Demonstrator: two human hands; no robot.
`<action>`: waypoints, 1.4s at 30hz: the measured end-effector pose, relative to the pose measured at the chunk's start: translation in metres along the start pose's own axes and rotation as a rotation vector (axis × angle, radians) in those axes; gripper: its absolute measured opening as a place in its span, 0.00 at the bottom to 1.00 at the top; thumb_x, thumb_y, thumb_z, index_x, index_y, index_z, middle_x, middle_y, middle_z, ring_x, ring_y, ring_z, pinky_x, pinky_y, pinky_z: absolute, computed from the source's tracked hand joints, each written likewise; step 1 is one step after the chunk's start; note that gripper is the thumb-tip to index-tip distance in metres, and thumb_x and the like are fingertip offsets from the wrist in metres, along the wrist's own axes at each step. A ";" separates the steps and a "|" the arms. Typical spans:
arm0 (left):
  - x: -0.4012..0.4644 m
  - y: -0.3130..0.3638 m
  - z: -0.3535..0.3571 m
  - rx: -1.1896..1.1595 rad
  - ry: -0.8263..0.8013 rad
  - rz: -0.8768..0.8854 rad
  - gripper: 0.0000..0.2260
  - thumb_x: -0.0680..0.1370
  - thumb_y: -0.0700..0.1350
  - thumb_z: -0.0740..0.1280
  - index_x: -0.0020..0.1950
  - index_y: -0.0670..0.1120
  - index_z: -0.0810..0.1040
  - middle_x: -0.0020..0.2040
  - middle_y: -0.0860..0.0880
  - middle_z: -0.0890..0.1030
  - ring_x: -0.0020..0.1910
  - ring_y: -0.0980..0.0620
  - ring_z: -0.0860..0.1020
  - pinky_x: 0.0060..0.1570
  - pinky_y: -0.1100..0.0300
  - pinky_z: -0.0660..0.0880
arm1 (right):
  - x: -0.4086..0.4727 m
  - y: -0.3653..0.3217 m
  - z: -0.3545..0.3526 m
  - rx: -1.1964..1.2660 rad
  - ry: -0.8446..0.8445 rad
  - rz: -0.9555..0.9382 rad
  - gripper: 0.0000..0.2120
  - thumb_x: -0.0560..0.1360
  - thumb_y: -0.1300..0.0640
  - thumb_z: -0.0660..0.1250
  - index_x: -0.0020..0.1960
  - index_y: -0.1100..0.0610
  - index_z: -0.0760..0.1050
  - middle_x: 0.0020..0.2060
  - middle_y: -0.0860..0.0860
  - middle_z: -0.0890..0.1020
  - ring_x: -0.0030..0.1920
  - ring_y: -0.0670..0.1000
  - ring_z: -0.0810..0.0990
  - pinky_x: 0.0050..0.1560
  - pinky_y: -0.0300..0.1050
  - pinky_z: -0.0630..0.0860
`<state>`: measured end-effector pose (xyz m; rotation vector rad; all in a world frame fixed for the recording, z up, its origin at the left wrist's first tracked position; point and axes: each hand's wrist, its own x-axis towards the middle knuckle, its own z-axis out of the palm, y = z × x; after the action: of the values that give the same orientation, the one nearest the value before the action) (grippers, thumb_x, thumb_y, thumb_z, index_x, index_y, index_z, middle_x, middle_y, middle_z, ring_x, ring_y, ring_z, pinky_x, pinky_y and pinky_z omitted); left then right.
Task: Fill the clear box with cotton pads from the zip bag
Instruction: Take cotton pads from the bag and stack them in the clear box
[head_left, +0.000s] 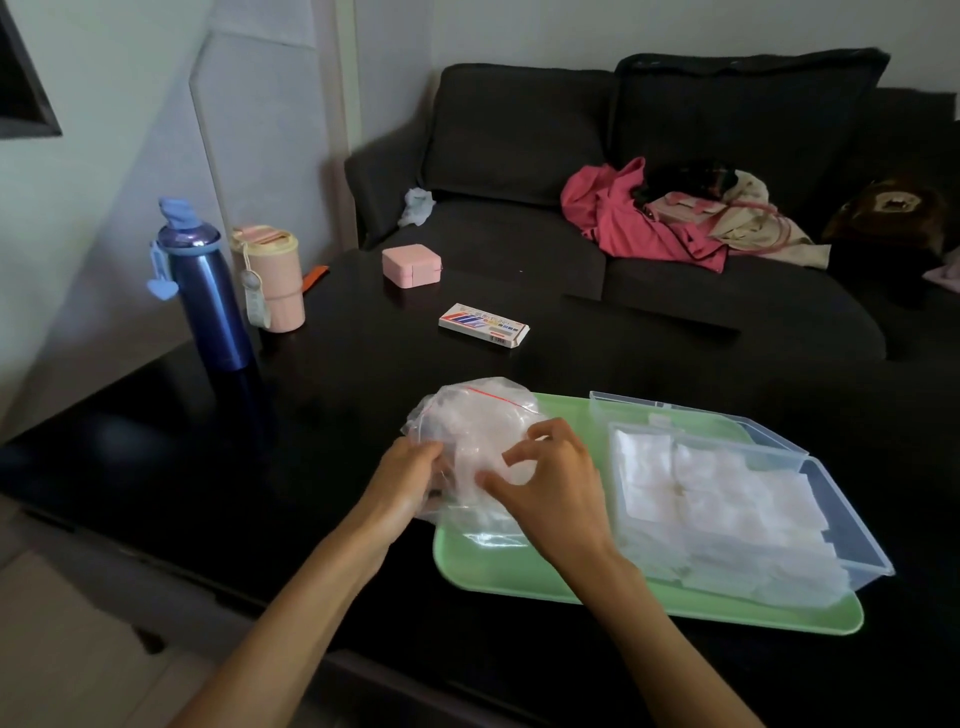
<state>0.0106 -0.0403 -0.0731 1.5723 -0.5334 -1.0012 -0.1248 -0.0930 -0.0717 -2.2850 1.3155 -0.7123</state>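
Observation:
A crumpled clear zip bag (475, 421) with a red seal strip lies on the left end of a green tray (498, 569). My left hand (408, 480) grips the bag's left side. My right hand (553, 486) pinches the bag's plastic from the right, fingers curled. To the right on the tray stands the clear box (836, 499), its lid hinged open behind it. White square cotton pads (711, 488) lie stacked inside the box, reaching up to its rim. Whether pads remain inside the bag is hard to tell.
The tray sits on a glossy black table (291, 467). Further back stand a blue bottle (208, 291), a pink cup (272, 278), a small pink case (412, 265) and a flat white packet (483, 326). A dark sofa (623, 171) with clothes lies beyond.

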 end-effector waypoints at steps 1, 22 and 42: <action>0.001 -0.002 -0.002 0.048 0.046 0.047 0.08 0.80 0.40 0.59 0.43 0.45 0.74 0.35 0.46 0.80 0.32 0.51 0.79 0.33 0.55 0.78 | 0.000 0.000 -0.001 0.022 0.024 -0.011 0.14 0.66 0.46 0.75 0.47 0.54 0.82 0.53 0.45 0.71 0.57 0.47 0.70 0.45 0.38 0.65; -0.053 0.043 0.030 0.540 -0.183 0.698 0.13 0.71 0.61 0.64 0.54 0.60 0.77 0.47 0.65 0.79 0.50 0.67 0.74 0.44 0.75 0.66 | -0.002 0.032 -0.089 0.931 -0.363 0.112 0.16 0.64 0.62 0.75 0.52 0.62 0.81 0.47 0.57 0.85 0.48 0.55 0.84 0.48 0.41 0.80; -0.056 0.018 0.112 0.345 -0.419 0.589 0.05 0.74 0.43 0.69 0.47 0.53 0.81 0.42 0.56 0.84 0.43 0.60 0.82 0.44 0.68 0.76 | -0.020 0.100 -0.145 0.759 -0.061 0.167 0.07 0.69 0.60 0.73 0.47 0.56 0.83 0.41 0.49 0.86 0.42 0.46 0.84 0.41 0.36 0.79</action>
<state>-0.1086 -0.0637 -0.0377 1.3604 -1.4308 -0.7989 -0.2882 -0.1363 -0.0199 -1.5577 0.9625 -0.8834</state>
